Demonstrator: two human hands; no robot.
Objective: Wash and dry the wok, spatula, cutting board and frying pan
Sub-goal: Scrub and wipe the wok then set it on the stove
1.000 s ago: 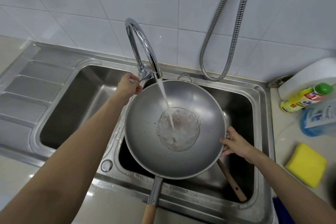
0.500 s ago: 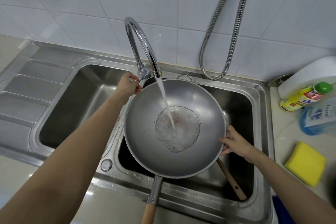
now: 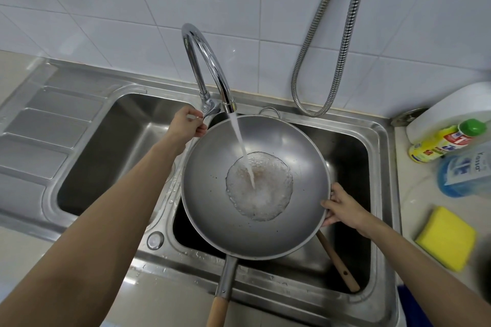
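Rinsing is the step in hand: the left hand (image 3: 186, 125) pinches the tap lever (image 3: 211, 113), the right hand (image 3: 345, 210) grips the wok (image 3: 212, 194) rim over the sink (image 3: 382, 141), and scrubbing with the sponge (image 3: 445, 237) likely follows.

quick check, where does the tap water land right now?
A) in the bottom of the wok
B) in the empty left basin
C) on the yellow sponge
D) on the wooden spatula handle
A: the stream from the tap falls into the wok and pools at its bottom, while the right hand grips the rim.
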